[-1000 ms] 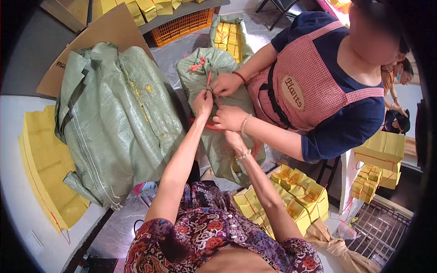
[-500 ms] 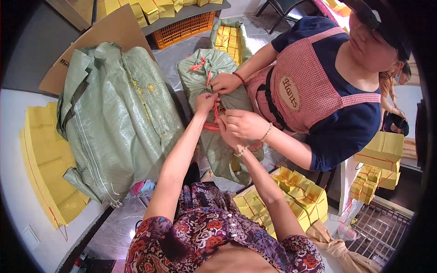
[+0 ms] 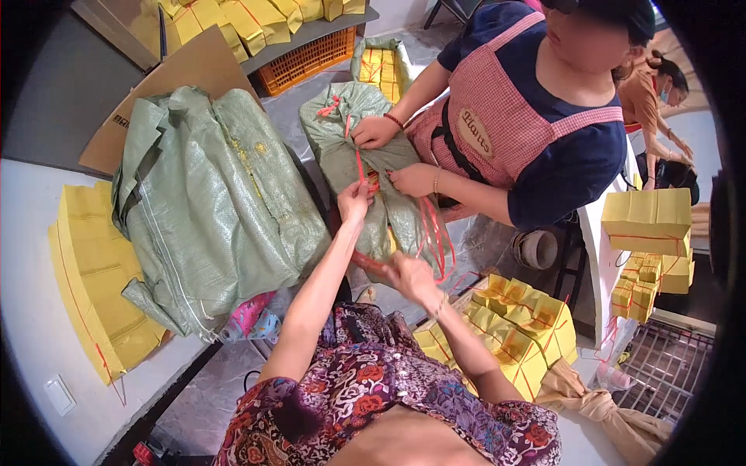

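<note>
A green woven sack (image 3: 322, 155) lies in front of me, its edges drawn together over yellow contents that show through a gap. My left hand (image 3: 355, 200) is closed on a red plastic string (image 3: 360, 165) that runs up the seam. Lower down, my right hand (image 3: 413, 278) has its fingers closed around part of the same string, beside hanging loops (image 3: 444, 252). Across from me, a co-worker in a red checked apron (image 3: 513, 128) presses the sack with one hand (image 3: 375, 132) near the string and grips its edge with the other (image 3: 414, 180).
A large bulging green sack (image 3: 210, 210) stands at left, against cardboard (image 3: 206, 70). Red-tied yellow paper bundles (image 3: 536, 326) sit near my right arm. A white bucket (image 3: 538, 250) and an orange crate (image 3: 307, 64) are on the floor. Another person bends at far right.
My hands have moved apart: the right came down toward me, away from the seam, and the left dropped slightly. The co-worker's nearer hand moved from beside my right hand to the sack's edge.
</note>
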Motion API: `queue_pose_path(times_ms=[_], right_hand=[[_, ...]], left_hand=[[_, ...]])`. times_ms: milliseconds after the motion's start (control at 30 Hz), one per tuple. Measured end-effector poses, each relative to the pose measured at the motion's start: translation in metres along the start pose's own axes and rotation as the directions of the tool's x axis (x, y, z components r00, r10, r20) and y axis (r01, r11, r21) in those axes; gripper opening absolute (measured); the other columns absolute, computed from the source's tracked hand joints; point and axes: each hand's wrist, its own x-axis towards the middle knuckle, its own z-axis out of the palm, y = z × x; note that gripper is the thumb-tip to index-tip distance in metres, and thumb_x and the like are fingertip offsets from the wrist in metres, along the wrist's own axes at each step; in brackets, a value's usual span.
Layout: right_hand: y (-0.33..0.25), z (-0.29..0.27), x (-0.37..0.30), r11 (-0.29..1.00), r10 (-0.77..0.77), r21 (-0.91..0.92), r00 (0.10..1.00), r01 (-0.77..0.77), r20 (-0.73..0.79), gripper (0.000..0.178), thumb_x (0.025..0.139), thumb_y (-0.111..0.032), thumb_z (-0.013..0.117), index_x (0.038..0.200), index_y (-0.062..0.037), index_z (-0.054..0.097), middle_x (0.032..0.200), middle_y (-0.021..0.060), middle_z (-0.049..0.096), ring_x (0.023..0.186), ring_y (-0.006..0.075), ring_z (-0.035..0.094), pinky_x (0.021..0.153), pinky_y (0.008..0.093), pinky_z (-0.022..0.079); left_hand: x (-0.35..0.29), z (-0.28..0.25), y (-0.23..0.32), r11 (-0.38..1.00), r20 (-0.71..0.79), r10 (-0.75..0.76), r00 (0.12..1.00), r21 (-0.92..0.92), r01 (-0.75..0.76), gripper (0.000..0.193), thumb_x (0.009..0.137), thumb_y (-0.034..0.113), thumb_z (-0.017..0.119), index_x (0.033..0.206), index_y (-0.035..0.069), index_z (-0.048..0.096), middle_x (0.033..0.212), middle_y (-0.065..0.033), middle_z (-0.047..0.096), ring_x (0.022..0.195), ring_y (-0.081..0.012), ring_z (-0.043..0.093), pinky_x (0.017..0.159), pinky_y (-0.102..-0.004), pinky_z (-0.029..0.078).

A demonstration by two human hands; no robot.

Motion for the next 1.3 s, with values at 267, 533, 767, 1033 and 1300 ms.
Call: queue_pose_path(times_ms=[267,533,767,1033,1300], right_hand=[[-0.018,-0.039,-0.135,0.984,0.056,0.174,0.997,-0.047,-0.049,0.023,0.089,-0.027,0.053,0.084,-0.0046,0.058,0.06,0.0201,0.057,0.058,0.0386,0.058,0.054,0.0463,0.046],[0.016,-0.087,-0.158,0.984,0.071,0.176,0.963,-0.025,-0.262,0.023,0.088,-0.022,0.058,0.074,-0.0043,0.055,0.057,0.0156,0.054,0.05,0.0313,0.056,0.047,0.0384,0.042],[0.002,-0.094,-0.176,0.928,0.009,0.335,0.892,0.161,-0.452,0.015,0.086,-0.011,0.058,0.075,-0.0021,0.057,0.051,0.0082,0.047,0.043,0.0132,0.046,0.043,0.0277,0.036],[0.042,-0.062,-0.186,0.981,-0.097,0.13,0.944,0.144,-0.314,0.019,0.086,-0.021,0.059,0.075,-0.0059,0.057,0.058,0.0144,0.056,0.053,0.0312,0.059,0.048,0.0384,0.045],[0.134,-0.023,-0.169,0.999,0.036,-0.002,0.979,-0.038,-0.198,0.026,0.085,-0.027,0.058,0.07,-0.0058,0.057,0.057,0.0158,0.056,0.056,0.0348,0.057,0.052,0.0422,0.044]], left_hand=[[-0.018,0.024,-0.016,0.992,-0.008,0.093,0.996,-0.087,-0.093,0.032,0.091,0.016,0.054,0.121,0.005,0.054,0.111,-0.0048,0.059,0.088,-0.0121,0.057,0.072,-0.0267,0.049],[-0.223,0.001,-0.013,0.69,0.28,0.604,0.746,0.283,-0.666,0.015,0.089,0.012,0.05,0.1,0.002,0.054,0.096,-0.01,0.055,0.076,-0.0183,0.053,0.064,-0.0324,0.043],[-0.322,-0.022,-0.037,0.96,0.846,-0.246,0.473,0.281,-0.003,0.041,0.094,0.04,0.045,0.107,0.005,0.062,0.097,-0.009,0.064,0.092,-0.0184,0.06,0.079,-0.0313,0.047],[-0.258,-0.026,-0.001,0.124,0.658,-0.211,0.723,-0.715,0.688,0.016,0.089,0.011,0.053,0.101,0.0,0.053,0.074,-0.0026,0.053,0.072,-0.0155,0.053,0.078,-0.0325,0.046],[-0.21,-0.14,0.034,0.603,0.138,0.088,0.986,-0.795,0.058,0.013,0.094,0.017,0.048,0.099,0.006,0.052,0.076,0.0002,0.051,0.067,-0.0141,0.05,0.07,-0.032,0.045]])
